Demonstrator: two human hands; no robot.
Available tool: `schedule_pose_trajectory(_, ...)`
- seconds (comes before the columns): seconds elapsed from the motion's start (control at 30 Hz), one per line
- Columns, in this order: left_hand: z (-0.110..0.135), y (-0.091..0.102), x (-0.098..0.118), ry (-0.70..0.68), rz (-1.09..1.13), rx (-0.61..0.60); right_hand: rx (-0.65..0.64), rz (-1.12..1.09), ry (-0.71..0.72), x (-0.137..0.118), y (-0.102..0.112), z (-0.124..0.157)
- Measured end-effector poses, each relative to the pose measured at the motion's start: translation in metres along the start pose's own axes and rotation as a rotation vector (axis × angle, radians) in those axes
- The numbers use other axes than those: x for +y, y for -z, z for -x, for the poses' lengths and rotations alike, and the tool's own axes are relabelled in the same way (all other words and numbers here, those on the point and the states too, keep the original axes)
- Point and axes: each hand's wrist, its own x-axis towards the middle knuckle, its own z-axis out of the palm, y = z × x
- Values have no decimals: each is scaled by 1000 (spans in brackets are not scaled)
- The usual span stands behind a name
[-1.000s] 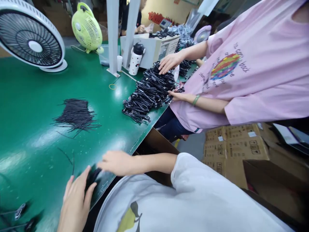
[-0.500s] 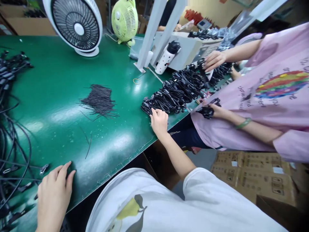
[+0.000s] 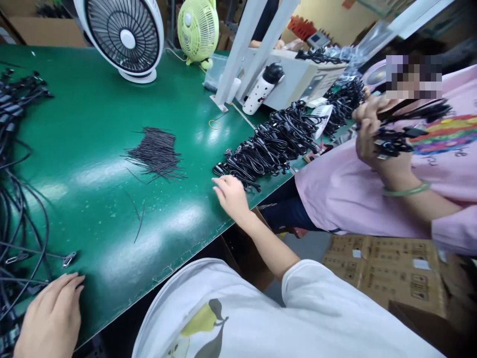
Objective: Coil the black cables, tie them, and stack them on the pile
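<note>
Right hand (image 3: 231,199) fingers apart, just beside black coiled-cable heap (image 3: 268,144) on glossy green bench (image 3: 93,134). Left hand (image 3: 50,318) by long loose black cables (image 3: 18,199); grip hidden. Overlapping strands could snag if pulled.

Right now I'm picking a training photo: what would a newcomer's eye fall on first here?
Probably the long heap of coiled black cables, dark against the green table, just beyond the person's right hand. Next come the white fan and the lime-green fan beside it, near the table's far edge. A smaller pile of thin black strips lies to the heap's left in the view.
</note>
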Motion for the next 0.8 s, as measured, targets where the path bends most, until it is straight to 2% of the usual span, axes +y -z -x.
schedule_pose_trajectory(0.07, -2, 3, 8, -34, -67, 54, -105, -112, 169, -30, -5, -4)
schedule_pose_trajectory(0.17, -7, 16, 42, -13, -71, 50, -232, -179, 444, -80, -15, -4)
schedule_pose_trajectory(0.23, -10, 26, 58, 52, -105, 30, -264, -196, 608, -108, -21, 2)
schedule_pose_trajectory(0.3, -12, 38, 59, 109, -134, 6, -274, -213, 740, -126, -29, 5)
schedule_pose_trajectory(0.37, -13, 55, 49, 193, -192, 69, -282, -225, 843, -135, -40, 5)
schedule_pose_trajectory(0.43, -17, 76, 34, 290, -286, 181, -280, -239, 903, -142, -50, 5)
schedule_pose_trajectory(0.5, -27, 96, 15, 385, -397, 266, -259, -259, 915, -147, -55, 8)
schedule_pose_trajectory(0.53, -34, 103, 4, 430, -449, 268, -246, -266, 908, -150, -55, 10)
schedule_pose_trajectory(0.63, -58, 114, -31, 526, -560, 94, -234, -243, 870, -154, -55, 15)
schedule_pose_trajectory(0.7, -66, 117, -45, 542, -580, -12, -250, -216, 849, -156, -55, 15)
schedule_pose_trajectory(0.8, -70, 122, -42, 510, -530, 16, -327, -222, 834, -158, -52, 7)
